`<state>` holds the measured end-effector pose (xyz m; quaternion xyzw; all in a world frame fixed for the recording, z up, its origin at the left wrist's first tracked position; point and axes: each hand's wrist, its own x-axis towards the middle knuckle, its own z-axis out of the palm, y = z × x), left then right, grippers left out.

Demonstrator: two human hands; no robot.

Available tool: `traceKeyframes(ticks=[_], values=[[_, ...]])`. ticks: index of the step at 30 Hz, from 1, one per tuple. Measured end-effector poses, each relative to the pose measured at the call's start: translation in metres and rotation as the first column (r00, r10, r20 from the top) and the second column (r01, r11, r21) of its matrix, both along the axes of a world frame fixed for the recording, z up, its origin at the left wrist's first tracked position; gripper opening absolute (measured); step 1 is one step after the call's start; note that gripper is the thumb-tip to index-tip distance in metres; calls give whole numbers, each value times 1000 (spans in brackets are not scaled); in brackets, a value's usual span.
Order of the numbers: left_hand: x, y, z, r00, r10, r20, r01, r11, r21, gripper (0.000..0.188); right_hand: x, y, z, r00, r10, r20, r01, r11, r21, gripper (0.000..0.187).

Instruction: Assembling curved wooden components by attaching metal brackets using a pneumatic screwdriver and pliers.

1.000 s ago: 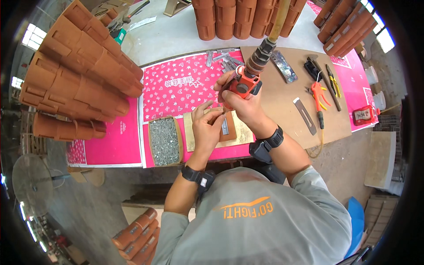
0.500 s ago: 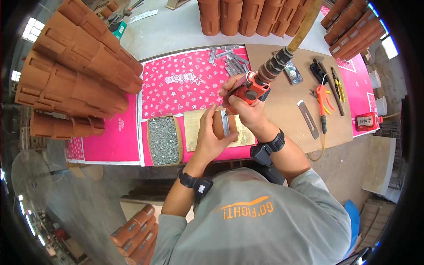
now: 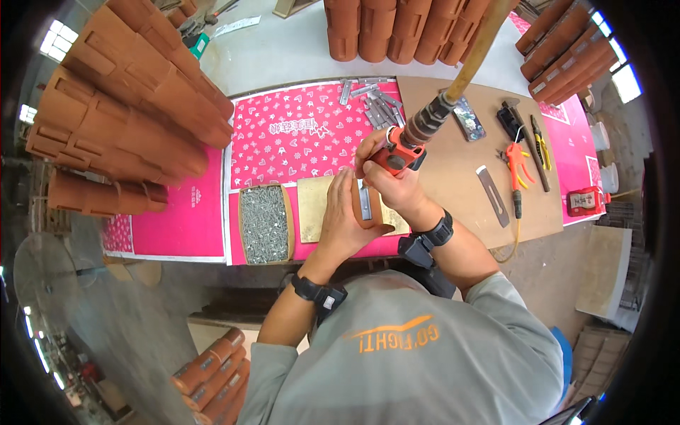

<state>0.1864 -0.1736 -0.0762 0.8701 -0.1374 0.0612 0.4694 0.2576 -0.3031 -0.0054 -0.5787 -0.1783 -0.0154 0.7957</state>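
Note:
My right hand (image 3: 397,188) grips a red air-powered driver (image 3: 402,154), its fingers wrapped round the body and its hose fitting slanting up to the right. Under the tool lies a small reddish-brown curved piece (image 3: 377,207) with a silver metal strip (image 3: 365,201) along its top. My left hand (image 3: 343,223) clasps this piece from the left, with the thumb at its near end. The piece rests on a pale wooden board (image 3: 310,209). The driver's tip is hidden behind my right hand. Left of the board stands a box of small screws (image 3: 265,225).
Loose metal strips (image 3: 382,106) lie on the pink patterned sheet (image 3: 283,134). At right are a phone (image 3: 469,119), an orange air gun (image 3: 517,159), pliers (image 3: 542,145) and a flat slotted blade (image 3: 493,195). Stacked brown tubular pieces (image 3: 134,106) crowd the left; more (image 3: 375,32) stand at the back.
The driver and my right hand have shifted slightly left and down, closer over the brown piece. My left hand still steadies the piece, which sits slightly turned. The head view has moved a little.

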Motion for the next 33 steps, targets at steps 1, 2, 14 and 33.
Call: traceKeyframes(ticks=[1,2,14,33], values=[[1,0,3,1000,-7,10,7,1000,4,124,-1,2,-1,1000,-30,6,30,999,40,18],[1,-1,6,1000,-15,11,14,999,35,123,-1,1,3,999,-38,16,37,998,45,18],[14,4,60,982,-158,-108,190,856,482,101,-17,-40,21,998,-59,-35,46,952,-302,27],[5,52,12,893,-272,-360,224,960,-170,119,-14,-48,-29,1000,-16,6,17,948,-319,30]])
